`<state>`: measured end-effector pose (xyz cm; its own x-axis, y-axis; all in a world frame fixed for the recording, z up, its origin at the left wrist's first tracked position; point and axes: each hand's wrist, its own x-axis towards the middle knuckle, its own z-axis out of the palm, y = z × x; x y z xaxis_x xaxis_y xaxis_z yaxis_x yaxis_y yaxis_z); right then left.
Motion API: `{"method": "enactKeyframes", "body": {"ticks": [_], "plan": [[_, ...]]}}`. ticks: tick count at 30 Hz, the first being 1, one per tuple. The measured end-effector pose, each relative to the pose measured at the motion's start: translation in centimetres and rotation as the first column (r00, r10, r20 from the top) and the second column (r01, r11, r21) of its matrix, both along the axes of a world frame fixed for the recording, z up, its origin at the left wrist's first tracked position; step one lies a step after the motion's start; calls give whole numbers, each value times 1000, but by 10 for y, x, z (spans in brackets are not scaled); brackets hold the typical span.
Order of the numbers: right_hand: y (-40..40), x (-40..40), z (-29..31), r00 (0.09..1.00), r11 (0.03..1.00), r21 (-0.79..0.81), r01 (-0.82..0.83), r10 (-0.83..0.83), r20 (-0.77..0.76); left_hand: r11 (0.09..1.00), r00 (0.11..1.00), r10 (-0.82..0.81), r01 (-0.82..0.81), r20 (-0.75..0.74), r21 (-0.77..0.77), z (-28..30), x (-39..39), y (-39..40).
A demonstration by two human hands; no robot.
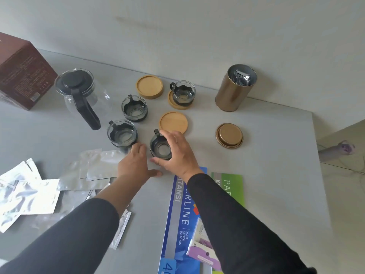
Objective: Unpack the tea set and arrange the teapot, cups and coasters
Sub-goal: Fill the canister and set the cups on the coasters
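Note:
A glass teapot with a black lid and handle stands at the left. Two glass cups with black holders stand to its right. A third cup sits on a wooden coaster at the back. Two bare wooden coasters lie nearby. My right hand grips a fourth cup from its right side. My left hand lies flat on the table just left of that cup, fingers straight.
A brown box stands at the far left. A gold tin holding a foil bag is at the back right, its lid lying in front. Foil pouches litter the left front. Blue and green folders lie under my right arm.

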<state>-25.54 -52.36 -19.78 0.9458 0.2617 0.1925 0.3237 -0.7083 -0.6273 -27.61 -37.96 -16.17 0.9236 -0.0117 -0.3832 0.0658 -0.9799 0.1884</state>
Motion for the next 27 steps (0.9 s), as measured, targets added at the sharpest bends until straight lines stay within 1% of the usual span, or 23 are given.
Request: {"method": "enactKeyframes", "body": {"ticks": [3,6,9,14,18,23,24,26,27], "plan": [[-1,6,3,999,1000,11,23,-23,47,1000,1000,12,-12,-15,-3,0,0,1],[-6,22,16,991,991,70,115,-119,65,1000,999,24,-24,-26,-4,-2,0,1],[-13,42,28,987,983,85,162,-163,-3,1000,999,29,-29,-31,6,-3,2,0],[-18,64,31,983,986,70,151,-143,-116,999,998,40,-40,-44,8,-4,3,-1],[-17,72,29,976,988,56,142,-131,-174,999,998,49,-48,-44,6,-4,4,-2],[-17,73,30,969,993,3,120,-117,-218,997,997,63,-65,-45,-32,-4,2,-3],[-17,73,33,974,993,-33,112,-117,-192,997,997,63,-65,-47,-46,-3,1,-2],[-16,74,41,991,987,-124,102,-112,-72,996,999,46,-48,-28,-77,0,-3,1],[-15,76,46,995,985,-144,100,-102,-9,996,1000,26,-26,2,-87,2,-7,6]]}}
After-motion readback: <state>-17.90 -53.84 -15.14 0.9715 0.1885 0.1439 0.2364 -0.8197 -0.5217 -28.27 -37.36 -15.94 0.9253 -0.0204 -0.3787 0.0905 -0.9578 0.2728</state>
